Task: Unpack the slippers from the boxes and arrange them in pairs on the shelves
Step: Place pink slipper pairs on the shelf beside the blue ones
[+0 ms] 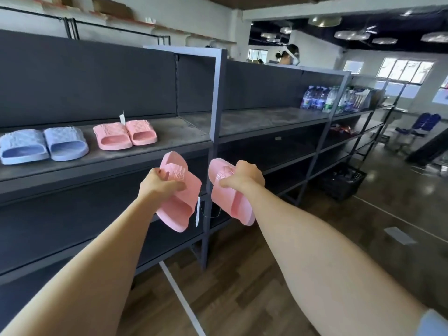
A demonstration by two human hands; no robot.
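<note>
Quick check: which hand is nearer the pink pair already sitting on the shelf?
Left. The left hand, gripping one pink slipper, is below and slightly right of the shelved pink pair; the right hand, gripping the other slipper, is farther right.

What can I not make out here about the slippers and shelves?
Head view only.
- Strap emblems of the left slipper and right slipper: partly covered by the left hand and right hand gripping them.
- Print on the white tag: too small.
- Labels of the bottles: far and blurred.
- Contents of the black crate: too dark.
- Shelf left of the blue pair: cut off by the frame edge.
</note>
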